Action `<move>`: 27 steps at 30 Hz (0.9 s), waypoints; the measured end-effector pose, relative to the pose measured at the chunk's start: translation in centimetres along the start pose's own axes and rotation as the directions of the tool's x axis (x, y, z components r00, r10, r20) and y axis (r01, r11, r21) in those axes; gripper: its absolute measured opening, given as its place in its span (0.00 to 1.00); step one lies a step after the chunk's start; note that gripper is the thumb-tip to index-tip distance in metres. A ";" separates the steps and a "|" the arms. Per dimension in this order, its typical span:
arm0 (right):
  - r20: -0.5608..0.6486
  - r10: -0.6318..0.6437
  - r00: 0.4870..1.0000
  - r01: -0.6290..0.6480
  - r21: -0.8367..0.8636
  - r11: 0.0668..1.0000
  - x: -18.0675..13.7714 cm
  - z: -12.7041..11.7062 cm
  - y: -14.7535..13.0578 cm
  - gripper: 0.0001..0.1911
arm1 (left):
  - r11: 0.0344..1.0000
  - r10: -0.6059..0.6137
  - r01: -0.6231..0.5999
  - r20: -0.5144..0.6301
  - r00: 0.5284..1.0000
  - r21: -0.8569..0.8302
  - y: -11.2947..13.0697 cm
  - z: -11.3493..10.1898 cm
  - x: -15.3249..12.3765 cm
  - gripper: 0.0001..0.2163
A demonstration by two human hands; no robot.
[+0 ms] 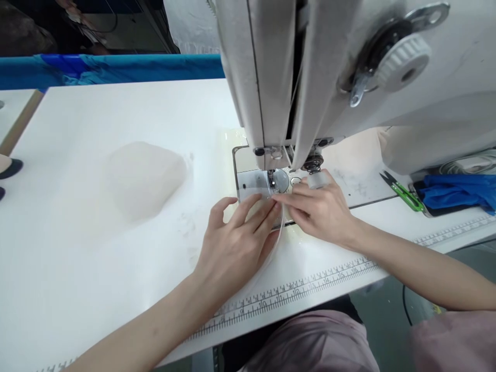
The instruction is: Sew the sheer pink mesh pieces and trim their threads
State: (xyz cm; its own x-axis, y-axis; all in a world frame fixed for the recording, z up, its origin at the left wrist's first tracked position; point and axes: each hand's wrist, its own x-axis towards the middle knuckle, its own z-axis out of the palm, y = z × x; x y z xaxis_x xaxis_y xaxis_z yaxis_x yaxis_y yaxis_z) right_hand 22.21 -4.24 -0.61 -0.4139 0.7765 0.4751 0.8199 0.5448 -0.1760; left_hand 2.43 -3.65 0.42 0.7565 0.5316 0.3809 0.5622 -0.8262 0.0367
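Observation:
My left hand (236, 243) lies flat on a thin, see-through piece of fabric (277, 245) just in front of the sewing machine's needle plate (253, 182), fingers stretched toward the presser foot (276, 178). My right hand (320, 209) sits beside it on the right, fingertips pinched on the same fabric's edge close to the needle. The two hands touch at the fingertips. The fabric is nearly invisible against the white table (96, 258); only a curved edge shows.
The white sewing machine head (349, 77) looms over the hands. A heap of pale sheer fabric (145, 175) lies to the left. Green thread snips (405, 194) and blue cloth (457, 191) sit at the right. A ruler strip (294, 289) runs along the table's front edge.

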 end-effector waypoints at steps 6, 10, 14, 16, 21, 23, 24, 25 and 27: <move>0.016 -0.109 0.994 0.110 -0.239 0.965 -0.5 -0.4 -0.4 0.14 | 0.998 0.005 -0.007 0.020 1.000 0.067 -0.8 0.4 -0.1 0.17; 0.013 -0.133 0.991 0.131 -0.297 0.946 -0.6 -0.3 -0.4 0.13 | 0.997 0.003 -0.005 0.024 1.000 0.083 -0.7 0.4 -0.3 0.20; 0.023 -0.131 0.991 0.132 -0.301 0.944 -0.7 -0.2 -0.4 0.12 | 0.998 -0.015 0.013 0.025 1.000 0.069 -0.8 0.4 0.0 0.19; 0.023 -0.132 0.991 0.133 -0.303 0.944 -0.6 -0.2 -0.3 0.12 | 0.996 -0.016 0.014 0.021 1.000 0.085 -0.8 0.4 0.2 0.19; 0.021 -0.131 0.991 0.131 -0.296 0.946 -0.5 0.0 0.0 0.12 | 0.993 -0.026 0.024 0.021 0.999 0.120 -0.7 0.6 0.3 0.18; 0.021 -0.128 0.992 0.129 -0.300 0.945 -0.5 0.0 0.0 0.12 | 0.993 -0.031 0.030 0.006 1.000 0.116 -0.7 0.6 0.3 0.18; 0.022 -0.129 0.991 0.129 -0.305 0.944 -0.4 0.0 0.0 0.12 | 0.993 -0.032 0.032 0.001 0.999 0.110 -0.7 0.6 0.3 0.18; 0.022 -0.130 0.991 0.130 -0.310 0.942 -0.4 -0.1 0.0 0.12 | 0.994 -0.034 0.034 -0.002 0.999 0.105 -0.6 0.6 0.3 0.18; 0.023 -0.133 0.991 0.133 -0.317 0.939 -0.4 -0.1 0.0 0.13 | 0.994 -0.037 0.037 0.001 0.999 0.098 -0.6 0.6 0.4 0.18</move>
State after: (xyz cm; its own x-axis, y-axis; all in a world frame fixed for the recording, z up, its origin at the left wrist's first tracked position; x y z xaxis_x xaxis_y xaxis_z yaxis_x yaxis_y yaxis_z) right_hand 22.42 -4.55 -0.71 -0.5281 0.7044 0.4743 0.8402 0.5145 0.1713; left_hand 2.58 -2.89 0.00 0.7354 0.5625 0.3779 0.6200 -0.7836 -0.0401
